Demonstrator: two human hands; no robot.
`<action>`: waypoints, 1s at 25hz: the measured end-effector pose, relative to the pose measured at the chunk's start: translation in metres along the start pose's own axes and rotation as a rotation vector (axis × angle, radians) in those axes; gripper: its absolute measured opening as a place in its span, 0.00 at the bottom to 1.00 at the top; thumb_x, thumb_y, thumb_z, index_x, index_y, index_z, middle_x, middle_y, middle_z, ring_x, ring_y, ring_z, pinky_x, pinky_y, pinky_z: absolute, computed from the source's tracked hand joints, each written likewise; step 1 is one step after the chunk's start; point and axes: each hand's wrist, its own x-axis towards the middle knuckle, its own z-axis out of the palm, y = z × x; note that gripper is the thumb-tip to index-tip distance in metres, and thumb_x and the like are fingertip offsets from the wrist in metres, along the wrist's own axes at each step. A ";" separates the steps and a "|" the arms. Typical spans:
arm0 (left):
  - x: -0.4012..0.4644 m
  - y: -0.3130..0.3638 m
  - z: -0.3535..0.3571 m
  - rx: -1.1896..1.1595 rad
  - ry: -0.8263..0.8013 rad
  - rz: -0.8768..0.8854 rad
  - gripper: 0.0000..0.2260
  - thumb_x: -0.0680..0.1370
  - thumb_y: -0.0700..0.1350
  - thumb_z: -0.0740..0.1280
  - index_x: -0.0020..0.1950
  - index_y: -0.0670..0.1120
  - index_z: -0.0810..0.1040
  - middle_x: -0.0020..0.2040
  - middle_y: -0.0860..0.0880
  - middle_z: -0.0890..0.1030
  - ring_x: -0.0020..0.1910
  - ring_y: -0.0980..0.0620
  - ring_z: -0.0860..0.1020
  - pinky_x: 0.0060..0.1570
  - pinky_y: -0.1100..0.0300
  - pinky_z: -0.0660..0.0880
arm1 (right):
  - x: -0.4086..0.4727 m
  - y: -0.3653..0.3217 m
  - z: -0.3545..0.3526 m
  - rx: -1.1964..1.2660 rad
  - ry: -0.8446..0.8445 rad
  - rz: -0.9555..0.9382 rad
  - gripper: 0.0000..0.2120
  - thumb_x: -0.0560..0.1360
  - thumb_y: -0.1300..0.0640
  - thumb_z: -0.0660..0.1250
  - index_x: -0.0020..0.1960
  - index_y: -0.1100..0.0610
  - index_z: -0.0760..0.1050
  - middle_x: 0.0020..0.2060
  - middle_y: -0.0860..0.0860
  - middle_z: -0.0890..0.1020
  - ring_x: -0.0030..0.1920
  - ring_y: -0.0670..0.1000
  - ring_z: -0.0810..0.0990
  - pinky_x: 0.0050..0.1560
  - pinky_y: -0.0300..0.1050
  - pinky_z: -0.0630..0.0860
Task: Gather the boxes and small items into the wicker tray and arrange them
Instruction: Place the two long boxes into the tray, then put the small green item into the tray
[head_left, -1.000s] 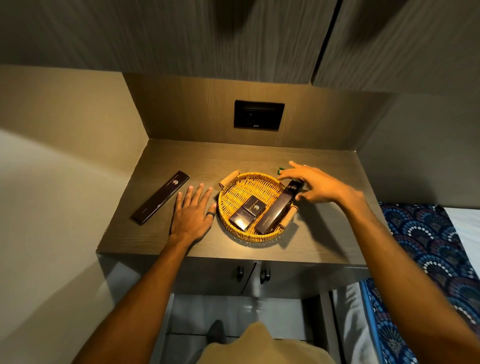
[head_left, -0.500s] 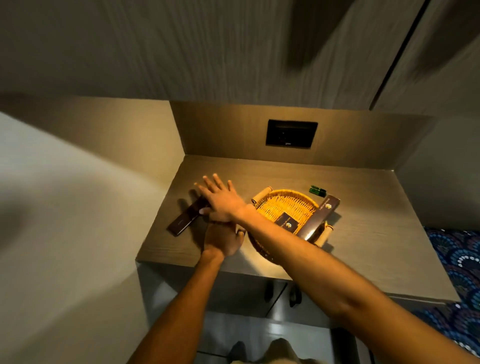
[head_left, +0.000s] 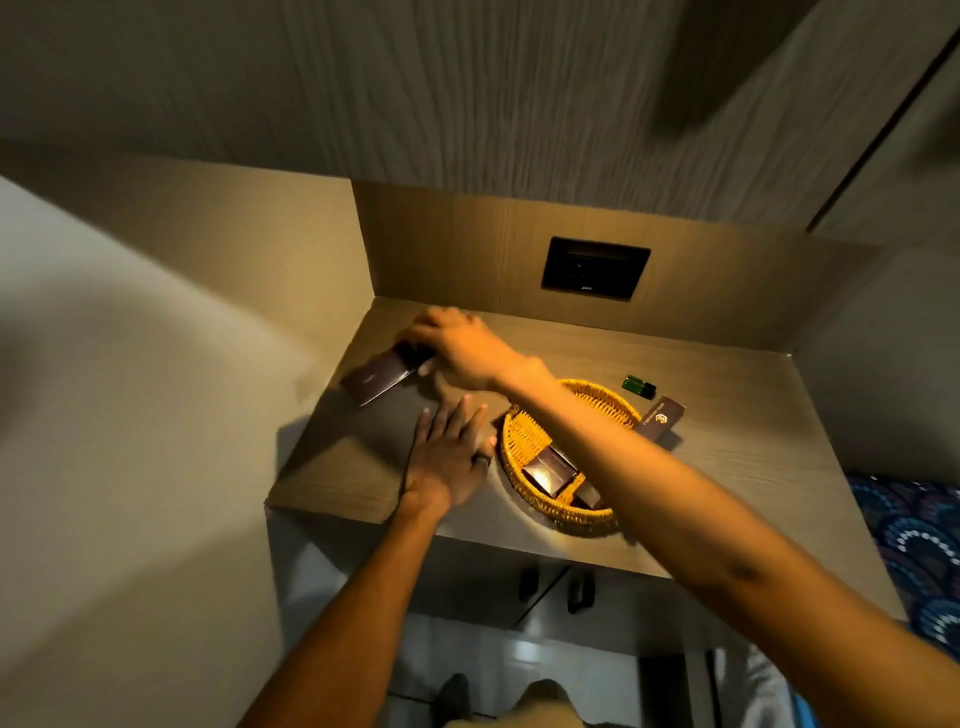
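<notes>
Since the earlier frame, my right hand has travelled further toward the upper left of the frame, crossing over the left hand, and now covers the upper end of the long dark box. Its fingers curl down onto that box; I judge they are closing on it, but motion blur hides whether the grasp is complete, so I cannot tell. The box lies at an angle left of centre, on the bench, well apart from the wicker tray. My left hand rests flat and released, palm down, just beside the tray's left rim, grasping nothing. Inside the tray, at lower centre, lies a small dark box. A second long box leans across the tray's right rim, its printed end projecting over the bench. A small green item lies on the bench just beyond the tray's upper right edge, not touching it. Step in hand, as I judge it: pick-up of the left-side long box for transfer to the tray. Next move calls for a firm pinch across the box's narrow width, a lift clear of the left hand, and a carry rightward over the rim. The green item then remains to collect.
</notes>
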 end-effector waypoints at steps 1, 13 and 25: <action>-0.001 0.001 0.003 -0.011 0.052 0.019 0.29 0.87 0.58 0.50 0.86 0.54 0.49 0.87 0.51 0.49 0.86 0.46 0.46 0.84 0.44 0.41 | -0.015 0.017 -0.016 -0.033 0.046 -0.045 0.29 0.76 0.52 0.69 0.76 0.50 0.71 0.66 0.57 0.75 0.67 0.61 0.74 0.63 0.58 0.73; -0.002 0.002 0.017 -0.078 0.124 0.032 0.28 0.86 0.62 0.43 0.86 0.57 0.45 0.87 0.52 0.46 0.86 0.47 0.43 0.83 0.44 0.38 | -0.167 0.152 -0.015 -0.148 -0.177 0.231 0.29 0.76 0.56 0.71 0.75 0.45 0.69 0.67 0.52 0.73 0.70 0.56 0.70 0.66 0.56 0.70; 0.002 0.000 0.020 -0.088 0.125 0.026 0.28 0.86 0.62 0.45 0.86 0.57 0.47 0.87 0.51 0.48 0.86 0.46 0.45 0.83 0.44 0.40 | -0.144 0.141 0.013 -0.048 -0.188 0.191 0.35 0.75 0.53 0.72 0.79 0.46 0.64 0.75 0.53 0.68 0.79 0.57 0.62 0.77 0.63 0.58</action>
